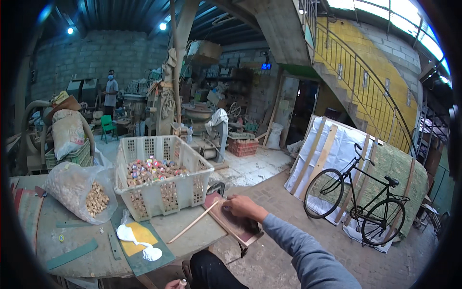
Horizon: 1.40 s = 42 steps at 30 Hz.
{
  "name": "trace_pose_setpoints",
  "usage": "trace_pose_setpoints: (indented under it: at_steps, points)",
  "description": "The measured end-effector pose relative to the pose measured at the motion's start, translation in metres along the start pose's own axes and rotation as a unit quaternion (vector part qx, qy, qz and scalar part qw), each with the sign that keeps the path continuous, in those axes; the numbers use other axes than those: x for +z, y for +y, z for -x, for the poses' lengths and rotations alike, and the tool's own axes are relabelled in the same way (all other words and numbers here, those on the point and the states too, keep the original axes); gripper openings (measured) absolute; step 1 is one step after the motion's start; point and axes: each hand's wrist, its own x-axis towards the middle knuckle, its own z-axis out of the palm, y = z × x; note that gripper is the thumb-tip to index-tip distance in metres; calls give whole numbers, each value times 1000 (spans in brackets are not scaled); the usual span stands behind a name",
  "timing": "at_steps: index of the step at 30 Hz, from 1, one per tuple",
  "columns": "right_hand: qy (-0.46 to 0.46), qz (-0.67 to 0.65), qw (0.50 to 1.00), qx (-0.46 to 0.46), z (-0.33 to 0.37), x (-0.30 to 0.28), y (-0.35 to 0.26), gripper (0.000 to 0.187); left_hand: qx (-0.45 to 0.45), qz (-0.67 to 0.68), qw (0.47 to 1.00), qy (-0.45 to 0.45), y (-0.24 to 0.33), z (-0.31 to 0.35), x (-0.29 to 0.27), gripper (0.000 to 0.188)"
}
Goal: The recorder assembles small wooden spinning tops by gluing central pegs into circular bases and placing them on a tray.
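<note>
My right hand (243,207) reaches over a narrow wood-framed tray (247,230) with a reddish-brown bed, at the table's right edge. Its fingers are closed at the far end, around something small and dark that I cannot make out. Low in the view, my left hand (172,285) is partly cut off by the lower edge and pinches a small pale wooden piece (182,283). A thin wooden stick (193,222) lies on the table beside the tray. Behind it stands a white plastic crate (163,189) holding many small wooden pieces with coloured tops (153,169).
A clear plastic bag (72,195) of pale wooden pieces (97,200) lies left of the crate. Green strips (73,254) and a white cloth scrap (152,253) lie on the table (45,236). A bicycle (361,192) leans against covered panels at right. A person (110,91) stands far back.
</note>
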Motion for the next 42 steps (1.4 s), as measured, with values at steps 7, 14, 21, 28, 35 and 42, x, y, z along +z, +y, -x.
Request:
trace_pose_setpoints:
  at_steps: [7,14,21,28,35,42]
  points:
    - [-55,5,998,-23,46,-11,-18,25,9,-9,1000,-29,-6,-5,-14,25]
    - [-30,68,997,23,-8,7,6,25,15,-7,1000,3,8,1,-10,26]
    - [-126,-3,992,-7,31,-26,-17,31,-14,-7,999,-34,-9,-1,-17,24]
    - [-61,-490,869,15,101,-56,-97,24,-107,228,968,-16,-45,-25,-49,16]
    - [-185,-586,788,42,145,43,-204,26,-275,150,949,-34,-68,-61,-83,15]
    - [-59,-496,864,70,138,98,-228,17,-310,144,939,-35,-107,-92,-127,13]
